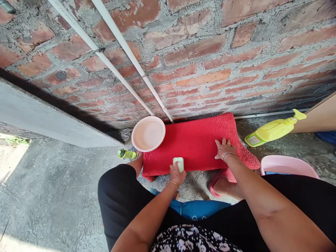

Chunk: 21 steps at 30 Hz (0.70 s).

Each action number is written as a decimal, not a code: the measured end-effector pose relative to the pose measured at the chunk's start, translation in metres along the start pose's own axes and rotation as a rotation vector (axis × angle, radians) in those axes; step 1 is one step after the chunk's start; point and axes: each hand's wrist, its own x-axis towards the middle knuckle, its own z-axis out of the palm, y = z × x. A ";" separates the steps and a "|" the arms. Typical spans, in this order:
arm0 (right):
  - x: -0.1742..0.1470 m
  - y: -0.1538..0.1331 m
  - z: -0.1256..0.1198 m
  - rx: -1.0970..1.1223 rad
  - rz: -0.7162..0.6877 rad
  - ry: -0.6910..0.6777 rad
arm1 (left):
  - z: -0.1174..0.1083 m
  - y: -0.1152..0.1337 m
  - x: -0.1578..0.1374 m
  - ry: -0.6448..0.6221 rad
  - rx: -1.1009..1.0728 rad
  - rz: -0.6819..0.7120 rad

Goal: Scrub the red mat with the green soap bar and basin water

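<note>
A red mat with a shaggy edge lies spread before me, draped at its corners. My left hand is closed around a pale green bar of soap at the mat's near edge; the fingers are partly hidden behind the bar. Toward the mat's right end, my right hand lies flat on the red surface with its fingers spread, holding nothing. A pale pink basin rests at the mat's far left corner, overlapping it.
A yellow pump bottle stands to the right, behind a pink tub. On the left are a green bottle and a grey slab. White pipes run down the brick wall. A blue seat shows beneath me.
</note>
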 end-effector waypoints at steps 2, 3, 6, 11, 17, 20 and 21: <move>-0.003 -0.001 -0.003 0.001 0.011 -0.016 | 0.023 0.013 -0.017 -0.285 0.055 0.262; -0.004 -0.001 -0.004 0.002 0.010 -0.018 | 0.030 0.019 -0.023 -0.411 0.070 0.363; -0.007 -0.001 -0.006 0.005 0.006 -0.017 | 0.028 0.028 -0.023 -0.498 0.055 0.466; -0.006 -0.001 -0.003 0.004 0.003 -0.010 | -0.020 0.031 0.022 0.038 -0.111 -0.006; -0.003 -0.001 -0.001 0.005 0.009 -0.001 | -0.022 0.051 0.043 0.179 -0.060 -0.221; -0.004 0.000 -0.001 0.017 0.001 0.004 | 0.015 0.069 0.017 0.045 0.052 0.030; -0.004 0.000 -0.001 0.020 0.000 0.005 | 0.028 0.074 0.006 -0.052 0.086 0.139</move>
